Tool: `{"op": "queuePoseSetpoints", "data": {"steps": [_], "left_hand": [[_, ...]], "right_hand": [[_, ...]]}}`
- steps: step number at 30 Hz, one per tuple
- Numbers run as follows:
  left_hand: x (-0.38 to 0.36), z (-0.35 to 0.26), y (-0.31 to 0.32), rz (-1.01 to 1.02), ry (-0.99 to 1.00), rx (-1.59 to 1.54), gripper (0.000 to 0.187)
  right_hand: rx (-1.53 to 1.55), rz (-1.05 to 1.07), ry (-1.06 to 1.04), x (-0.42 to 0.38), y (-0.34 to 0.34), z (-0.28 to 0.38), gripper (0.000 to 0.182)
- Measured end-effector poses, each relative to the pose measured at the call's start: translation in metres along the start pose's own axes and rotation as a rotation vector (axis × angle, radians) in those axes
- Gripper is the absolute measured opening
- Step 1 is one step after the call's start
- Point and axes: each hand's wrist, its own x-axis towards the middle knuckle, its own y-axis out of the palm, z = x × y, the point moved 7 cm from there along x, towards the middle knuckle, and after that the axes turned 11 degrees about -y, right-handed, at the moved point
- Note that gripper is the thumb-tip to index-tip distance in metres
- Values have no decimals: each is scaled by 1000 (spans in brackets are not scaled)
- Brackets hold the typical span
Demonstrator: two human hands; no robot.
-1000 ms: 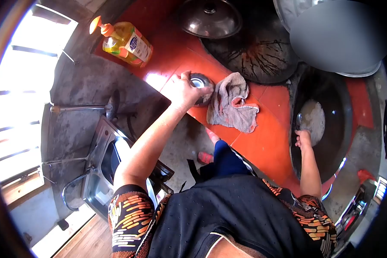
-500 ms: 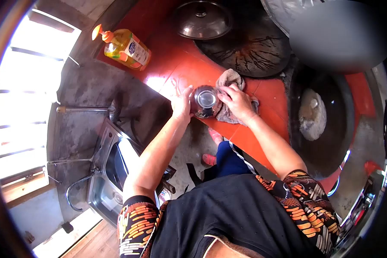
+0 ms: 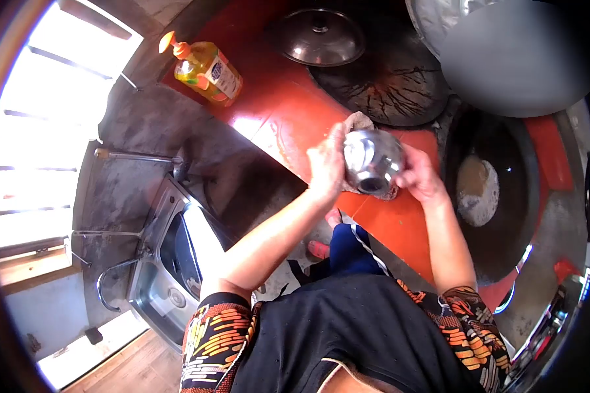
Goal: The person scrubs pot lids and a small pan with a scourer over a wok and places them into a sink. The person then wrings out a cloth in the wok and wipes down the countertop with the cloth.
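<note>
Between my two hands is a shiny, round metal vessel, held over the red tiled counter and tilted, with a small dark circle on its near side. My left hand is closed against its left side. At its right side, the fingers of my right hand are curled on the edge. A crumpled grey-beige cloth lies on the counter just behind the vessel, which hides most of it.
On the counter stands a yellow pump bottle of soap. A domed metal lid sits beside a large dark round cover. To the right is a big wok with cloudy liquid. A steel sink is at left.
Both hands have moved right with the vessel and turned it, so its silvery side shows where a pale ring faced up before. The cloth is now mostly hidden behind it.
</note>
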Motion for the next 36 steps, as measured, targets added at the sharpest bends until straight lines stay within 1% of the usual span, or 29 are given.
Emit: {"op": "queuePoseSetpoints", "data": {"steps": [1,2,4,5,6,7,9,10,11,12,13,14,15,16,18,20,21,22,23,24,25,26,27,28,29,30,31,34,36], "left_hand": [[-1,4,14,139,66,-105,44],[11,20,26,203,20,-115,39],[15,19,19,194,-19,117,36],[32,18,1,124,59,106,35],[40,10,-23,-5,97,86,32],[51,-3,-50,-145,209,122,29],[48,-45,-95,-229,199,-97,28],[87,-46,-134,-353,461,-49,28],[75,-76,-150,-487,496,34,33],[84,-94,-169,-477,541,-1,41],[88,-112,-183,-555,585,75,47],[91,-130,-198,-639,625,151,52],[70,-150,-197,-810,699,241,54],[65,-161,-201,-904,703,315,54],[72,-179,-205,-815,758,332,55],[104,-190,-216,-687,749,289,54],[120,-198,-214,-466,740,217,52],[118,-206,-213,-536,671,306,47],[138,-205,-220,-450,632,180,45],[159,-206,-227,-363,597,54,44],[168,-208,-226,-287,545,-22,40],[178,-209,-232,-344,476,13,39],[187,-212,-237,-412,504,49,39],[194,-214,-240,-481,532,86,38],[193,-216,-238,-541,543,97,38],[188,-214,-234,-601,552,110,39],[178,-215,-226,-630,555,91,38],[167,-213,-223,-758,598,77,39],[167,-214,-221,-741,597,74,38]], "right_hand": [[-80,-37,32,-12,-15,5,68],[-161,-74,65,-27,-32,10,61],[-282,-286,-23,-53,-58,47,45],[-370,-436,-50,-69,-81,62,40],[-456,-588,-78,-86,-106,75,34],[-554,-737,-83,-107,-132,82,32],[-701,-983,-108,-152,-196,81,22],[-753,-1078,-126,-179,-236,68,16],[-776,-1081,-87,-205,-280,49,13],[-800,-1086,-48,-231,-322,28,13],[-809,-1060,-41,-254,-359,3,15],[-819,-1030,-32,-272,-386,-17,17],[-816,-1032,36,-286,-397,-29,16],[-919,-1029,94,-303,-410,-37,14],[-1121,-1014,203,-319,-430,-53,12],[-1587,-927,340,-292,-409,-38,14],[-1824,-867,415,-278,-391,-26,17],[-1702,-902,115,-237,-327,0,20],[-1562,-804,-187,-184,-248,27,22],[-1471,-700,-295,-130,-166,48,18],[-1389,-525,-427,-90,-116,47,14],[-1291,-353,-508,-59,-80,32,12],[-1380,-126,-665,-27,-40,19,13],[-1454,-23,-670,-3,-14,-5,19],[-1549,129,-554,14,2,-42,31],[-1634,258,-505,27,20,-77,41],[-1780,328,-495,37,37,-95,46],[-1629,321,-581,91,68,-111,48],[-1591,313,-709,136,84,-116,45]]}}
